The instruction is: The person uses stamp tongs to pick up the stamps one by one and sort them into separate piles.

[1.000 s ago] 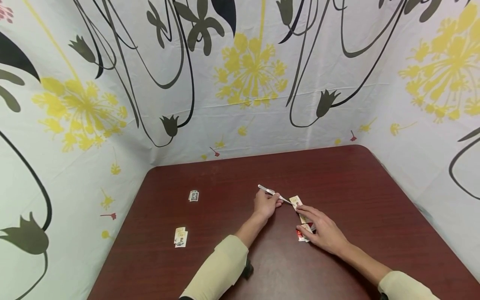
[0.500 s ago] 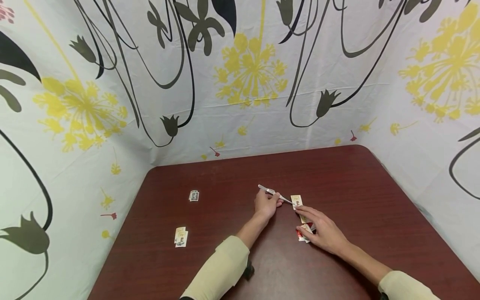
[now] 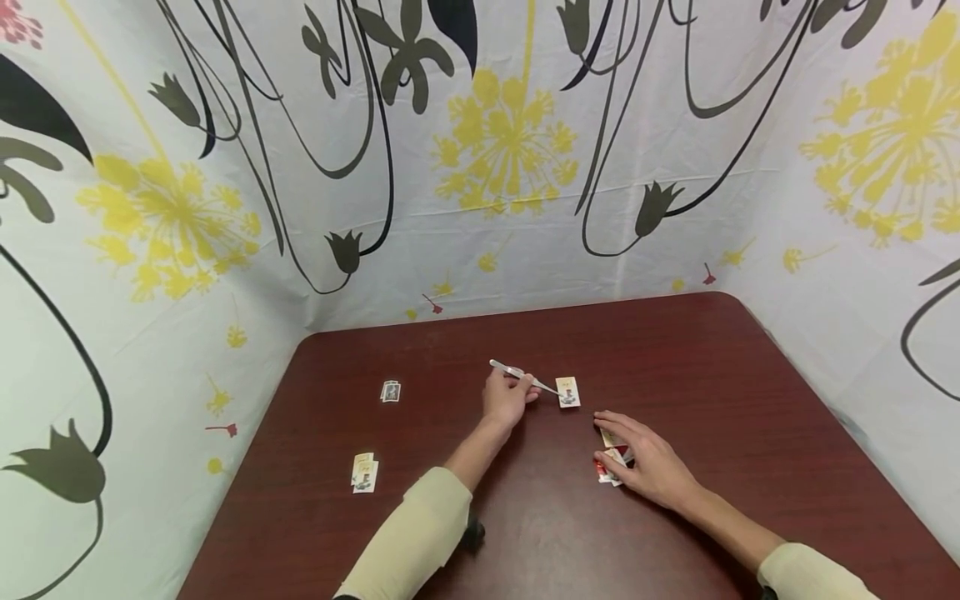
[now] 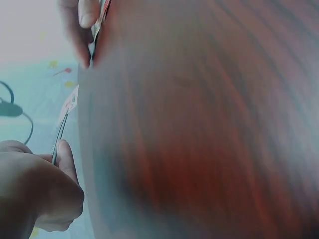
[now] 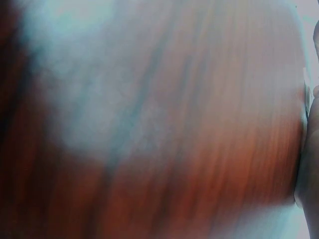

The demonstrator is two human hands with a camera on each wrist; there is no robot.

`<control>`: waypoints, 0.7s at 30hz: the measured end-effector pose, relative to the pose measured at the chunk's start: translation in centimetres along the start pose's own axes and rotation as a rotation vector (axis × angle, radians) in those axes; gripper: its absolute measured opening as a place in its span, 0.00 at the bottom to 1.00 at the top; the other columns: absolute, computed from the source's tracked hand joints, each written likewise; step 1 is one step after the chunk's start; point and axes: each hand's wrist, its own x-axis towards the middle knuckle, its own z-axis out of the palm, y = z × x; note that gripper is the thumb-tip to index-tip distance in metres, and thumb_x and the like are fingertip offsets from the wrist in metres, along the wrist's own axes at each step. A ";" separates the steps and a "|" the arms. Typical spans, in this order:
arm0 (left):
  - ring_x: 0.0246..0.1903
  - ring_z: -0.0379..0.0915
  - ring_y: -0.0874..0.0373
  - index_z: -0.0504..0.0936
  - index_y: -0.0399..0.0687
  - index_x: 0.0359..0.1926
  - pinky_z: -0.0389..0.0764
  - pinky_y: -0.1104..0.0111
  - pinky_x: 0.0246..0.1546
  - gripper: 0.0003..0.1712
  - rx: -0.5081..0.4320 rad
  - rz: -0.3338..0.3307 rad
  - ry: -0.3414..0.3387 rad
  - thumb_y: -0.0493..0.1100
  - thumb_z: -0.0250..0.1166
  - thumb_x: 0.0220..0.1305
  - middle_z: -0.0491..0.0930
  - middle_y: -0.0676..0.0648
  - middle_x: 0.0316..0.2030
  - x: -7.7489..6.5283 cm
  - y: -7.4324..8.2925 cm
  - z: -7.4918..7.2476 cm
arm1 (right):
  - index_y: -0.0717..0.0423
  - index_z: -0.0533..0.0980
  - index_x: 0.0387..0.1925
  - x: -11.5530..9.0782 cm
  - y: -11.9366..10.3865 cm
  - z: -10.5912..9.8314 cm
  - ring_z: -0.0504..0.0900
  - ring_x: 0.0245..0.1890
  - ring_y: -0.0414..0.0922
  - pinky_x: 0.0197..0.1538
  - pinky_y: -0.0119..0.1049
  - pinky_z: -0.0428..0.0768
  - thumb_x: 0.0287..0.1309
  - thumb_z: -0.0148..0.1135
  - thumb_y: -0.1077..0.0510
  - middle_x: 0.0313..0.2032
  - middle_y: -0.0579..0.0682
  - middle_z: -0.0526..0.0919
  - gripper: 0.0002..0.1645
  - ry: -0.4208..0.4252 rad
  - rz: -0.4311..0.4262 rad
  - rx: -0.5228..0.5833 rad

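My left hand (image 3: 505,397) grips a pair of silver tweezers (image 3: 516,372) near the upper middle of the table. Their tips meet a small cream card (image 3: 567,392) with a printed picture, which also shows beyond the tips in the left wrist view (image 4: 70,102). To the right, my right hand (image 3: 651,461) reaches over a little group of overlapping cards (image 3: 611,468), cream with some red, its fingers spread and fairly straight. Thumb and fingertips rest at these cards, and the palm hides part of them. In the right wrist view only a sliver of hand shows at the right edge.
Two overlapping cream cards (image 3: 364,472) lie at the table's left side. Farther back is a small stack of dark-pictured cards with white borders (image 3: 391,391). The dark red wooden table (image 3: 660,342) meets a flower-patterned cloth (image 3: 420,192) behind it.
My left hand has moved left with the tweezers, drawing the cream card away from under the right fingertips. The right hand stays in place over the other cards.
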 end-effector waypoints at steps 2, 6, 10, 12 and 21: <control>0.38 0.90 0.44 0.75 0.25 0.54 0.93 0.62 0.42 0.13 -0.015 0.001 -0.010 0.31 0.64 0.75 0.87 0.35 0.37 0.1 0.3 -1.2 | 0.62 0.82 0.60 0.0 0.0 0.0 0.82 0.63 0.54 0.67 0.28 0.73 0.56 0.81 0.57 0.63 0.54 0.83 0.31 0.005 -0.006 -0.004; 0.39 0.90 0.43 0.73 0.23 0.56 0.93 0.61 0.44 0.15 -0.026 -0.005 -0.024 0.30 0.64 0.76 0.86 0.32 0.40 0.2 0.9 -4.1 | 0.61 0.81 0.61 0.0 0.0 -0.1 0.82 0.63 0.54 0.66 0.29 0.74 0.56 0.81 0.56 0.64 0.54 0.82 0.32 -0.003 0.001 -0.004; 0.40 0.90 0.42 0.71 0.23 0.57 0.93 0.61 0.46 0.16 -0.032 -0.014 -0.041 0.30 0.63 0.76 0.85 0.29 0.43 0.0 1.0 -7.2 | 0.59 0.81 0.62 -0.1 -0.1 -0.1 0.81 0.64 0.53 0.67 0.26 0.73 0.57 0.81 0.55 0.65 0.53 0.82 0.33 -0.020 0.019 -0.003; 0.39 0.90 0.44 0.70 0.22 0.58 0.93 0.60 0.46 0.17 -0.029 -0.021 -0.045 0.31 0.63 0.77 0.85 0.27 0.44 -0.1 1.0 -8.8 | 0.59 0.81 0.62 -0.1 -0.1 -0.1 0.81 0.64 0.53 0.67 0.27 0.73 0.57 0.81 0.54 0.65 0.52 0.81 0.33 -0.025 0.024 -0.003; 0.35 0.89 0.51 0.69 0.26 0.54 0.93 0.64 0.43 0.13 -0.001 -0.050 -0.043 0.29 0.62 0.76 0.85 0.27 0.43 -1.2 1.3 -15.6 | 0.59 0.81 0.62 0.0 -0.1 0.0 0.81 0.64 0.53 0.67 0.29 0.73 0.57 0.81 0.52 0.65 0.52 0.81 0.34 -0.037 0.035 -0.003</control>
